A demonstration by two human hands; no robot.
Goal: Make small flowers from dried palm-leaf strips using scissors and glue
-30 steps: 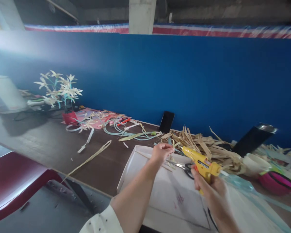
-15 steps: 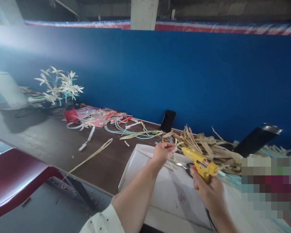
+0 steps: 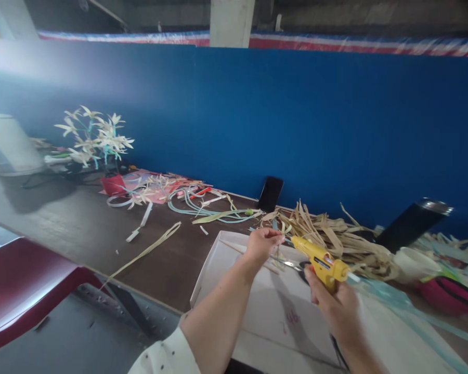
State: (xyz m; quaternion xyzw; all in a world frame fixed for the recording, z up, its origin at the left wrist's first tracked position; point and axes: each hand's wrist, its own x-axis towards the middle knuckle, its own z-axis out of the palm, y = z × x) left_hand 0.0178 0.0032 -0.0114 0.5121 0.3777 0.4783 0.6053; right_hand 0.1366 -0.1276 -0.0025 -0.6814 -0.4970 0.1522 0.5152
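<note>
Watching remotely, I see the right hand (image 3: 335, 304) gripping the glue gun (image 3: 317, 259), its nozzle (image 3: 295, 241) just beside the pale strip (image 3: 286, 229) pinched in the left hand (image 3: 262, 244) near the box (image 3: 257, 306) — a slight wobble could, I judge, burn that hand.

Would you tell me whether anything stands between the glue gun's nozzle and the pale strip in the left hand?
Nothing visible does. The yellow glue gun in the right hand faces the pale strip pinched in the left hand across a narrow gap; the scissors lie below.
</note>
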